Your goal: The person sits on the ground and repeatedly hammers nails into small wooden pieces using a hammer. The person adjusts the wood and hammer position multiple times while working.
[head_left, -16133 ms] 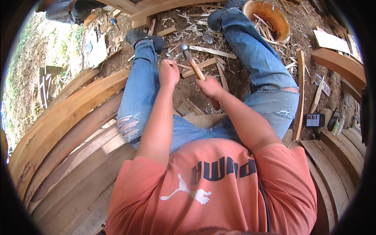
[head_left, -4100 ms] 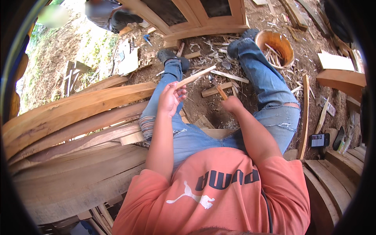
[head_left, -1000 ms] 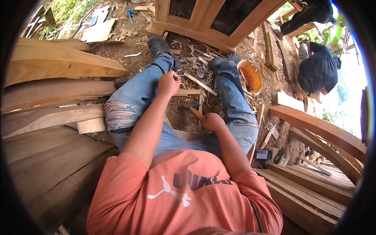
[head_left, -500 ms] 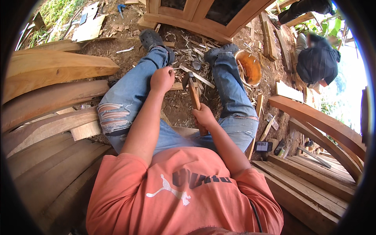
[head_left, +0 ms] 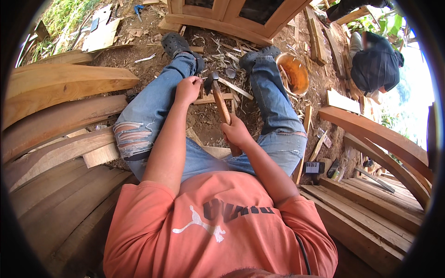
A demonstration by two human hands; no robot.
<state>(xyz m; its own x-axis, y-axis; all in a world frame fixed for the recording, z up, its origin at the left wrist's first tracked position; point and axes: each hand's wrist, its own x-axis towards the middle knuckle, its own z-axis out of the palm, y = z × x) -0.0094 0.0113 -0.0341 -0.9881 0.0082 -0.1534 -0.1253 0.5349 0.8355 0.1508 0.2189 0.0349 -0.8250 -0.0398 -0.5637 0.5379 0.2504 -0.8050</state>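
**Firmly gripped: a hammer raised between the knees**

Right at the fingers first: the right hand (head_left: pixel 235 132) is wrapped tight round the lower part of a hammer (head_left: pixel 221 104), fingers closed on the wooden handle, the dark steel head up near the left hand (head_left: pixel 187 89); that left hand is curled into a loose fist, pinching something too small to make out, so I cannot tell what it holds. By my reckoning the hammer is head-heavy and stiff, the bare wood giving a dry, sure grip; low on the handle is the place to hold it for swing, nearer the head for control. Below lie a short wooden strip (head_left: pixel 212 98) and scattered shavings on the dirt between the jeans; an orange bowl (head_left: pixel 293 74) sits just beside the right shin. Further out, a small dark box with a pale label (head_left: pixel 314 167) rests by the right thigh, a dark bottle-like thing (head_left: pixel 333 168) beside it; flat grey sheets (head_left: pixel 101 33) lie far left by the grass; curved planks (head_left: pixel 60 88) flank both sides; another person (head_left: pixel 374 62) crouches far right.
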